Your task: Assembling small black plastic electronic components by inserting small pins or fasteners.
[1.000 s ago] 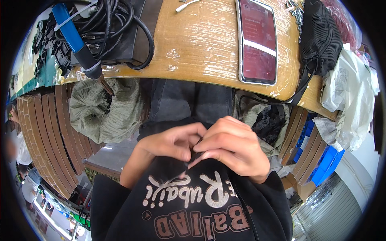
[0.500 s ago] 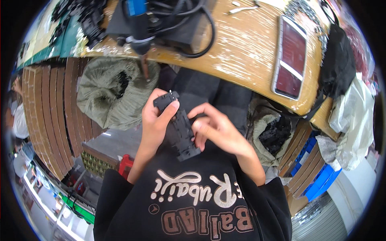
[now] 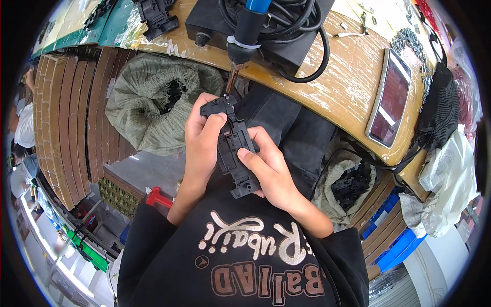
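Note:
A long black moulded plastic part (image 3: 232,151) with raised ribs and holes is held at a slant above my lap. My left hand (image 3: 203,134) grips its far end, thumb on top and fingers beneath. Closed on the nearer half is my right hand (image 3: 272,169), its thumb pressed on the upper face. From the table edge, a blue-and-black corded tool resembling a soldering iron (image 3: 245,31) points down. Its copper-coloured tip (image 3: 232,81) meets or nearly meets a small peg at the part's far end; I cannot tell whether they touch.
A black box with a knob (image 3: 203,39) and coiled cable stands on the wooden table (image 3: 335,97). A phone (image 3: 391,100) lies to the right, near small metal pieces (image 3: 410,48). Sacks of black parts flank my legs: a large left one (image 3: 138,110) and a smaller right one (image 3: 327,192).
The part's far end has come up to the tool tip. My right hand has shifted from hovering at its side to gripping it. The view has turned, moving the table rightward in the picture.

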The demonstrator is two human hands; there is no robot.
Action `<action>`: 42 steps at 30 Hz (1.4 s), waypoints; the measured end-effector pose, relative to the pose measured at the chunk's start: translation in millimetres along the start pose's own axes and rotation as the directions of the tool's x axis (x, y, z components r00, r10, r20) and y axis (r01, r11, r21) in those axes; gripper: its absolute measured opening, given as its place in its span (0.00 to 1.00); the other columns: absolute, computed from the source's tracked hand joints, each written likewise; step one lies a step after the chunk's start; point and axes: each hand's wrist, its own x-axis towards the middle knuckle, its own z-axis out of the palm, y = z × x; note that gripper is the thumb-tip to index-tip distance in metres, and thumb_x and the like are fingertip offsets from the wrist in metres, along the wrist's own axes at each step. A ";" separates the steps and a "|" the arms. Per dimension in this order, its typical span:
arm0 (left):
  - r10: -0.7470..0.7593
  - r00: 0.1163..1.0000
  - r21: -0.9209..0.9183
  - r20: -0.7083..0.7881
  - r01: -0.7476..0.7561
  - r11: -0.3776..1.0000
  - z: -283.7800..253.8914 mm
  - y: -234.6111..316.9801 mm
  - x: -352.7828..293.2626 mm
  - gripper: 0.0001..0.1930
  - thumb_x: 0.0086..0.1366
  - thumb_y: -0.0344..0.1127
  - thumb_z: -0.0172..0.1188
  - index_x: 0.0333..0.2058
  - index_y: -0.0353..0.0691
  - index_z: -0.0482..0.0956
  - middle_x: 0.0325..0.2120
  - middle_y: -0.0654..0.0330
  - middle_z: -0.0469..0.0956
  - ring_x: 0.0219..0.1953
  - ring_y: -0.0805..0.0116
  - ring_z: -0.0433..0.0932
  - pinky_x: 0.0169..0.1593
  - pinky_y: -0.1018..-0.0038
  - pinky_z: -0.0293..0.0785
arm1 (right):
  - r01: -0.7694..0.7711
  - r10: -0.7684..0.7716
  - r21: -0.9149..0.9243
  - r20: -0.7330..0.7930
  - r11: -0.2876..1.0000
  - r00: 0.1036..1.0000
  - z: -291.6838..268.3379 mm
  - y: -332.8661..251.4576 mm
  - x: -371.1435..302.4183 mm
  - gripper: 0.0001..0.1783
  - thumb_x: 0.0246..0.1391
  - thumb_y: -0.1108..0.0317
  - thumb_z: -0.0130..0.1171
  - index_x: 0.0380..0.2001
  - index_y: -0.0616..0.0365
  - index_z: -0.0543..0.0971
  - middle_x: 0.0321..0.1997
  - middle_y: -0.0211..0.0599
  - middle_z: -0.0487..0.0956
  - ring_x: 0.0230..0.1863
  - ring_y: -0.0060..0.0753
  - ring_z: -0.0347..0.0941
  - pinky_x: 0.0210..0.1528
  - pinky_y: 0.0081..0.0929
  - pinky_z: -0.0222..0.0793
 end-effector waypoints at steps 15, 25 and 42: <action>0.030 0.999 0.105 0.021 -0.032 0.994 -6.6 -3.7 2.9 0.07 0.51 0.30 0.46 0.29 0.35 0.67 0.24 0.65 0.66 0.25 0.82 0.62 0.29 0.85 0.59 | -0.049 0.047 0.031 0.085 0.998 0.995 -5.8 -4.0 1.3 0.09 0.58 0.72 0.41 0.42 0.59 0.61 0.29 0.28 0.69 0.25 0.10 0.64 0.24 0.12 0.61; 0.029 1.000 0.117 -0.008 -0.028 0.993 -5.1 2.2 6.7 0.08 0.51 0.30 0.46 0.30 0.35 0.68 0.25 0.64 0.68 0.26 0.82 0.63 0.30 0.85 0.60 | -0.036 0.032 0.035 0.096 0.999 0.995 -5.3 -7.5 4.7 0.08 0.58 0.72 0.42 0.40 0.59 0.61 0.29 0.28 0.69 0.25 0.10 0.64 0.24 0.12 0.61; 0.102 0.995 0.128 -0.007 -0.101 0.987 -0.5 -2.1 6.5 0.05 0.53 0.27 0.45 0.30 0.36 0.66 0.24 0.68 0.65 0.24 0.84 0.62 0.28 0.87 0.59 | 0.015 -0.007 -0.093 0.087 0.996 0.996 -14.8 -3.5 8.1 0.07 0.55 0.70 0.45 0.37 0.58 0.61 0.18 0.26 0.66 0.15 0.10 0.58 0.13 0.15 0.51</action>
